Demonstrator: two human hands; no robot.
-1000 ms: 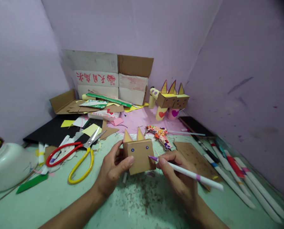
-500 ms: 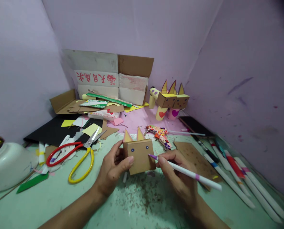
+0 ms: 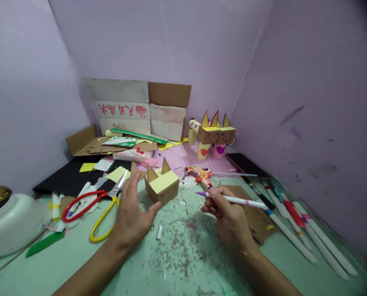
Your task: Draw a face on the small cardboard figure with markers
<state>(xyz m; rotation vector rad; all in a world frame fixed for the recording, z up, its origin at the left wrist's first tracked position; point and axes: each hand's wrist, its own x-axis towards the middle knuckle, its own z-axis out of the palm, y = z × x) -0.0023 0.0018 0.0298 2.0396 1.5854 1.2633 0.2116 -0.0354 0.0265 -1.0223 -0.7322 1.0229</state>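
A small cardboard box head (image 3: 163,187) with a pale yellow top, two pointed ears and drawn eyes sits on the green table in front of me. My left hand (image 3: 134,211) is just to its left, fingers apart and holding nothing. Between the thumb and fingers of my right hand (image 3: 229,216) is a white marker (image 3: 239,200), its purple tip pointing left toward the box. A white marker cap (image 3: 159,232) lies on the table between my hands.
Red-and-yellow-handled scissors (image 3: 105,209) lie on the left. Several markers (image 3: 313,230) and a cardboard piece (image 3: 257,218) are on the right. Two finished-looking animal figures (image 3: 216,135) stand at the back beside a carton (image 3: 137,109). A white rounded container (image 3: 13,222) is at far left.
My left hand has let go of the box head, which now rests on the table, turned with its top showing. My right hand has drawn the marker away from its face.
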